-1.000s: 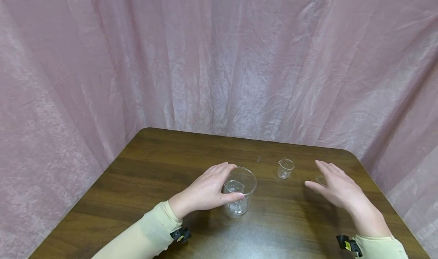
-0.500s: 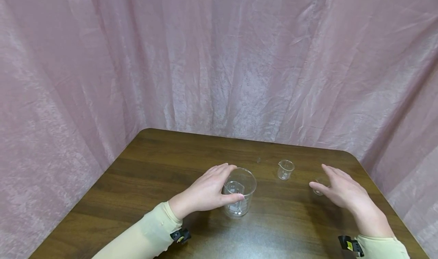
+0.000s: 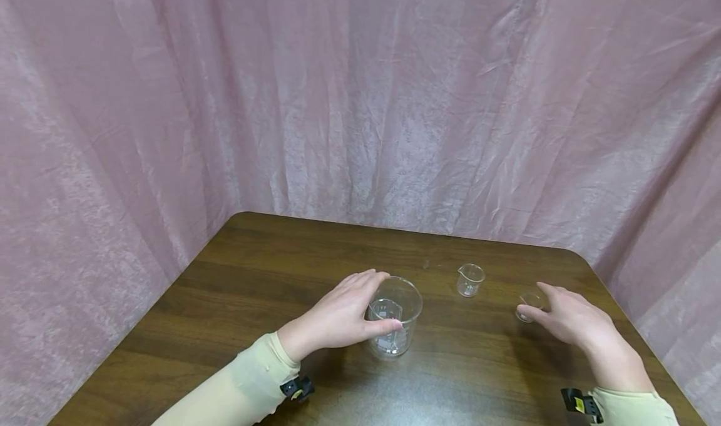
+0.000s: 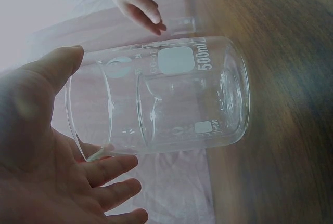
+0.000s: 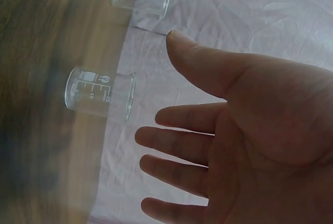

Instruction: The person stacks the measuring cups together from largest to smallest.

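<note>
My left hand point(image 3: 340, 316) holds a large glass beaker point(image 3: 410, 329) near its rim, thumb on one side and fingers on the other. It stands upright on the wooden table and is marked 500 ml in the left wrist view. Inside it sits a smaller beaker point(image 4: 182, 112) marked 100 ml. My right hand point(image 3: 580, 319) is beside a tiny beaker point(image 5: 99, 93) at the right, with its thumb and fingers spread. In the right wrist view a gap shows between the fingertips and that beaker. Another small beaker point(image 3: 470, 282) stands between the hands, farther back.
The brown wooden table point(image 3: 270, 251) has rounded far corners. Pink curtains point(image 3: 360, 101) hang behind it and at both sides. A small clear speck or mark point(image 3: 425, 264) lies near the back, left of the small beaker.
My right hand has lowered and shifted a little right, toward the tiny beaker, which shows more now. My left hand has stayed at the large beaker.
</note>
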Action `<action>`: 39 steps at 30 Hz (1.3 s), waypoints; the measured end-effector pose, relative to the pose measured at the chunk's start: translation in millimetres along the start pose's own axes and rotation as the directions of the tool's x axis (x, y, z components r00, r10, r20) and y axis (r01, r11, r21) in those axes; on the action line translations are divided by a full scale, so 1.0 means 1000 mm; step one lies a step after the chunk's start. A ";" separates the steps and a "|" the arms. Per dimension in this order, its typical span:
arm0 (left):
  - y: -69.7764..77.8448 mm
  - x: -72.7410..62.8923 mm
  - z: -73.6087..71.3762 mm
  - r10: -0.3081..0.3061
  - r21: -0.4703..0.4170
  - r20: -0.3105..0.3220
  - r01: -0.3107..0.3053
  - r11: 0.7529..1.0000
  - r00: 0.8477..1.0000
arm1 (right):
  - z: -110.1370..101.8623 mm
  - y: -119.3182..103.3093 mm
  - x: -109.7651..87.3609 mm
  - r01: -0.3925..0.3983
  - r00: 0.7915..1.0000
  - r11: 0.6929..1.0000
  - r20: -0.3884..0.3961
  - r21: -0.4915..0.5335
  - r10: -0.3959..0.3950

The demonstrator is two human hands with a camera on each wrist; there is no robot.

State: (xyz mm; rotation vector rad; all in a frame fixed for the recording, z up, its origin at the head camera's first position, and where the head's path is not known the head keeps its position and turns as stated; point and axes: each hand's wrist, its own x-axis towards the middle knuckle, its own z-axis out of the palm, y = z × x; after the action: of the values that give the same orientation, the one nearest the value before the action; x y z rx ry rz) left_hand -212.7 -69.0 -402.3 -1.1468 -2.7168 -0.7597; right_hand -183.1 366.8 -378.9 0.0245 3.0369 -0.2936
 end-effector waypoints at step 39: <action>0.000 0.000 0.000 -0.010 0.000 0.002 0.010 1.000 1.000 | 0.011 0.004 0.007 -0.038 0.998 0.999 0.047 -0.001 0.038</action>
State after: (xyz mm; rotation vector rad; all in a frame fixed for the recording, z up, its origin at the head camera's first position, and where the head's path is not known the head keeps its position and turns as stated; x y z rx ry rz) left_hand -212.4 -68.9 -402.8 -1.1350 -2.7267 -0.7603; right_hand -189.3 368.4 -390.7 0.0741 2.9862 -0.2863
